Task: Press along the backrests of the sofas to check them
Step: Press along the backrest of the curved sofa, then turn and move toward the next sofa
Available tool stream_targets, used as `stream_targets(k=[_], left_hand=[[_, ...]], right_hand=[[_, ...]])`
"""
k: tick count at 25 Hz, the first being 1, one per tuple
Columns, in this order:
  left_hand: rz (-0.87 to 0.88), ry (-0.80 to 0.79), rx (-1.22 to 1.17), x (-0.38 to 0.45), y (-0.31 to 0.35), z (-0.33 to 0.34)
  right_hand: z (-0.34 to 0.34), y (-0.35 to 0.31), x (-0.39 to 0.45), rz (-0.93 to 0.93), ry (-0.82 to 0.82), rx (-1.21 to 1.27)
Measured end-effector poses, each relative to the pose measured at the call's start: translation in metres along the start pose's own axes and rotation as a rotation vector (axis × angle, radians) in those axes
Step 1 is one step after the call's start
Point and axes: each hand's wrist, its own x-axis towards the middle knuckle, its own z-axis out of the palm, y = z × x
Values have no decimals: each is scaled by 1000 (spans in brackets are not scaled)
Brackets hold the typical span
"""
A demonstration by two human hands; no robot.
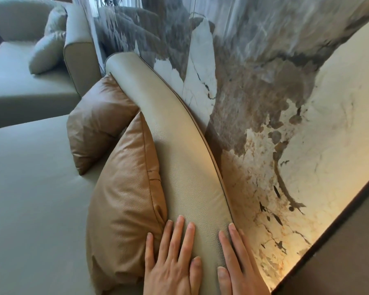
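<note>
Here both hands, the left hand (170, 258) and right hand (239, 262), lie open and flat, fingers spread, on the beige backrest (179, 145) beside a tan cushion (126, 199).

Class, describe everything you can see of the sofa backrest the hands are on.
The backrest is a long, rounded, padded top in pale grey-beige pebbled leather, with dark piping along its rear edge. It runs away from the camera beside the marbled wall. Two tan cushions lean against its front. The left hand and right hand lie flat on its near end, fingers spread, and the leather dimples slightly there.
</note>
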Motion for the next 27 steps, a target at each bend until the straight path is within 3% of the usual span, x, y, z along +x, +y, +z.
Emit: stream_targets(k=[7,11,18,27], left_hand=[[79,-143,44,6,-2,-38],[97,-180,73,8,-16,-84],[185,-94,134,12,-65,-209],[205,35,159,-25,-130,-446]], right_hand=[[-28,-18,-5,150,-241,-243],[-49,-40,0,160,-313,-259],[-116,-121,15,204,-183,-220],[-294,-284,0,275,74,-269]])
